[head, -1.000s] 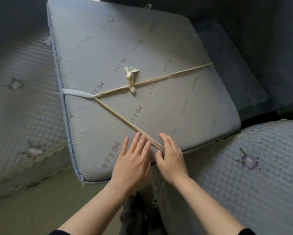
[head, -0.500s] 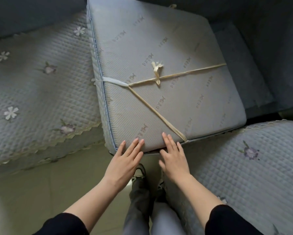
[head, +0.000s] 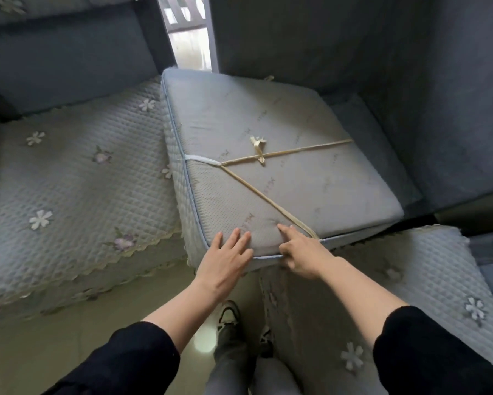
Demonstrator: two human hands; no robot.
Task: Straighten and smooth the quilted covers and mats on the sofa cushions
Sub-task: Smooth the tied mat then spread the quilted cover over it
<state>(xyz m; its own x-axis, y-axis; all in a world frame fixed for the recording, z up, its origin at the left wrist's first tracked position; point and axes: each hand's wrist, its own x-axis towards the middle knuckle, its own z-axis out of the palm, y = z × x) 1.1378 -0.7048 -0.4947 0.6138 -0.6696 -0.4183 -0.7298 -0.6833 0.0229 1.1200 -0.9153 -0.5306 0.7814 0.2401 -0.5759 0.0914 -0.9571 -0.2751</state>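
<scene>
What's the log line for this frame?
cushion: strap side up | left hand: flat on near corner | right hand: index on top by strap, grip unclear

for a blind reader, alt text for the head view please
A person's left hand lies flat and right hand touches a fingertip on the near edge of a grey seat cushion crossed by cream ties. Quilted flowered covers lie on sofa seats either side.

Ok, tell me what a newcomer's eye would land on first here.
The grey cushion in the middle, crossed by cream ties knotted near its centre. The left hand and right hand rest on its near edge. A quilted flowered cover lies on the seat to its left.
</scene>
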